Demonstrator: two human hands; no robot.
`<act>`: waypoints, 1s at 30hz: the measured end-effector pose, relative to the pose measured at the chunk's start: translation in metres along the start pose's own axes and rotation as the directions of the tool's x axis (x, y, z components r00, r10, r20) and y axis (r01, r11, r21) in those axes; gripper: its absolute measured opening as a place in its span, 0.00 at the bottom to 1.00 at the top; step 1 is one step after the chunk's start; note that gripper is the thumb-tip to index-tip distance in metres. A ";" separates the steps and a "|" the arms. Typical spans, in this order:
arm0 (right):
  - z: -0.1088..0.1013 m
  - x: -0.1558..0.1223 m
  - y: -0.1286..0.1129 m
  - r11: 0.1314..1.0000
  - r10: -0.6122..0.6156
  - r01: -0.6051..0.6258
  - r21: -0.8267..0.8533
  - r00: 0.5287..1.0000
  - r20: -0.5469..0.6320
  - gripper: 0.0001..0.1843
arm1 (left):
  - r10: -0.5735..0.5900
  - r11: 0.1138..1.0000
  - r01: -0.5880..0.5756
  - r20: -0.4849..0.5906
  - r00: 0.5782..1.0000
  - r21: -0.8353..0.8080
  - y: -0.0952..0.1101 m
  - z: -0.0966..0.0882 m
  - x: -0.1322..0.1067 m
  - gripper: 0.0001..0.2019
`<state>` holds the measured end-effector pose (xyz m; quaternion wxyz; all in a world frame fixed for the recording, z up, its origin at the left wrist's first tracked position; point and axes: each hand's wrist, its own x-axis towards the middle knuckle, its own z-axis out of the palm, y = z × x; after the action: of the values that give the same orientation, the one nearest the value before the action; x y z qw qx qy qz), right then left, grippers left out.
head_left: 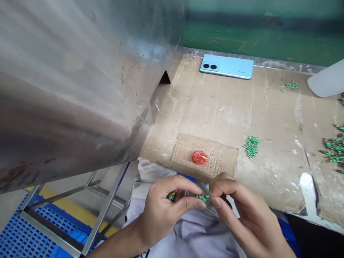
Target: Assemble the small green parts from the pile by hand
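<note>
Left hand pinching small green-and-gold piece between thumb and forefinger, over lap; more green and gold inside its curl, cannot tell if same piece
Right hand: thumb and forefinger pressed together at piece's right end
Beyond, glossy red blob on cardboard scrap; pile of tiny green bits to right
Farther, light-blue smartphone lying camera-side up

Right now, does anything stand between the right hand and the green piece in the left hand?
Nothing visible does: the right hand has its fingertips at the green piece, which the left hand pinches. The red blob lies beyond both hands.
</note>
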<state>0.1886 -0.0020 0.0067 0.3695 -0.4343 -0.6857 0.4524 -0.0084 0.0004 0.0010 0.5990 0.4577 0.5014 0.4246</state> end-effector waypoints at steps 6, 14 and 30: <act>0.001 -0.007 0.004 0.998 0.062 -0.061 0.022 0.998 -0.032 0.05 | 0.013 0.999 -0.013 -0.004 1.000 0.044 0.003 0.000 0.000 0.06; 0.010 -0.010 0.005 0.973 0.202 -0.187 0.133 0.973 -0.112 0.05 | -0.047 0.998 0.049 -0.034 0.998 0.036 0.005 0.005 0.002 0.03; -0.099 -0.029 0.050 0.599 -0.206 -0.642 -0.479 0.455 -0.866 0.11 | -0.495 0.676 0.540 0.234 0.837 -0.501 0.002 0.001 0.005 0.07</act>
<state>0.3010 0.0118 -0.0125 0.3670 -0.8054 -0.4502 -0.1182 -0.0065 0.0056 0.0023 0.8188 0.1223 0.4429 0.3442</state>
